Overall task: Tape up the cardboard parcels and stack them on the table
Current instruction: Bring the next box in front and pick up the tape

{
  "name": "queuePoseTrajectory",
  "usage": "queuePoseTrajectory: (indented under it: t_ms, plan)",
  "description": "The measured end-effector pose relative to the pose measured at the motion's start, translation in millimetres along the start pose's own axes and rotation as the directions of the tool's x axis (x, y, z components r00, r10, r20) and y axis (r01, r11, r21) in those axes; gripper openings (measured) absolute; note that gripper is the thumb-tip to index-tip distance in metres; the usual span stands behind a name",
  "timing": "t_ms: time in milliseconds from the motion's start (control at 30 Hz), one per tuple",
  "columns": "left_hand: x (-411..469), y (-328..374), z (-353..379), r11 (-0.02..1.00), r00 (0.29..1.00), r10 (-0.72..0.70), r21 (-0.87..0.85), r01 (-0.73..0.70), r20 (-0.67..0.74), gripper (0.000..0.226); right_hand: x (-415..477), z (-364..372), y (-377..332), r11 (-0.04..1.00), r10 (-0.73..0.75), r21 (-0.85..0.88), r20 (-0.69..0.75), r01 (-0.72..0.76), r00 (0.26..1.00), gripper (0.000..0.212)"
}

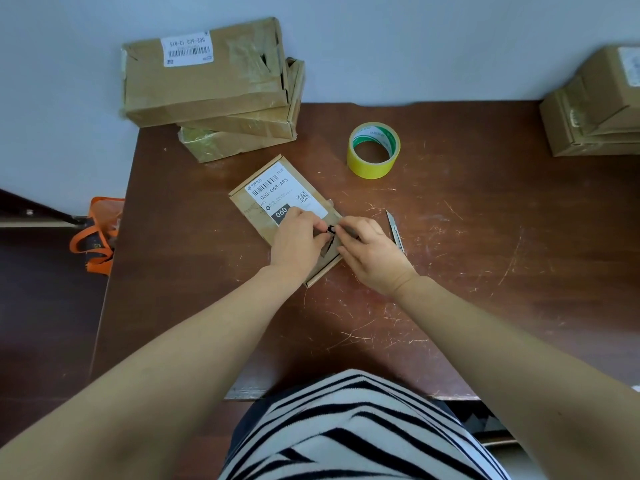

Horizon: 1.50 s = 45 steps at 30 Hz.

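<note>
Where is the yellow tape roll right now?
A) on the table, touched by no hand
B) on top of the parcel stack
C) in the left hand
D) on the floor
A: the yellow tape roll sits on the table, while the left hand and right hand both pinch a small black piece over the labelled parcel.

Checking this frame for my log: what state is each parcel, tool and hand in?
Small parcel: flat on table, under both hands.
Left hand: pinches black piece.
Right hand: pinches same piece.
Tape roll: lying flat, untouched.
Knife: on table, untouched.
Back-left stack: three parcels piled.
Right stack: parcels piled, partly out of frame.
</note>
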<state>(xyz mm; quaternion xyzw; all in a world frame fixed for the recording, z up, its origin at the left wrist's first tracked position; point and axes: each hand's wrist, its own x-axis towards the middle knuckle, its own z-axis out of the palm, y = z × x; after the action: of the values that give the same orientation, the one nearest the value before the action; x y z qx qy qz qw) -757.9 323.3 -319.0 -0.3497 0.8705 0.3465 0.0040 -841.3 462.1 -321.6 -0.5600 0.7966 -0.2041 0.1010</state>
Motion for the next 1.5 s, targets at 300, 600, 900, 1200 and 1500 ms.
queuePoseTrajectory:
  t_ms: [300, 600, 900, 1200, 1500]
  plan:
    - [1.9, 0.1, 0.7, 1.000, 1.000, 0.009, 0.004, -0.009, -0.008, 0.017, -2.8, 9.0, -2.6, 0.989, 0.100, 0.109, 0.033, -0.103, 0.994, 0.040]
    - [0.6, 3.4, 0.9, 0.997, 0.999, 0.046, 0.058, -0.044, -0.023, 0.012, -2.7, 7.5, -2.2, 0.986, 0.120, 0.105, 0.065, -0.126, 0.991, 0.041]
    - [-1.4, 1.2, 1.0, 0.995, 0.995, 0.093, 0.047, -0.092, -0.022, 0.012, -1.4, 3.6, -4.4, 0.981, 0.145, 0.120, 0.051, -0.150, 0.988, 0.036]
    - [-0.5, 2.5, 3.2, 0.996, 0.998, 0.062, 0.069, -0.060, -0.023, 0.014, 5.1, 1.0, -4.1, 0.990, 0.144, -0.038, 0.149, -0.139, 0.978, 0.041]
    - [-0.8, 7.2, 2.7, 0.998, 1.000, 0.030, 0.051, -0.030, -0.002, 0.015, 6.2, 4.3, -4.5, 0.984, 0.175, 0.001, 0.131, -0.176, 0.976, 0.036]
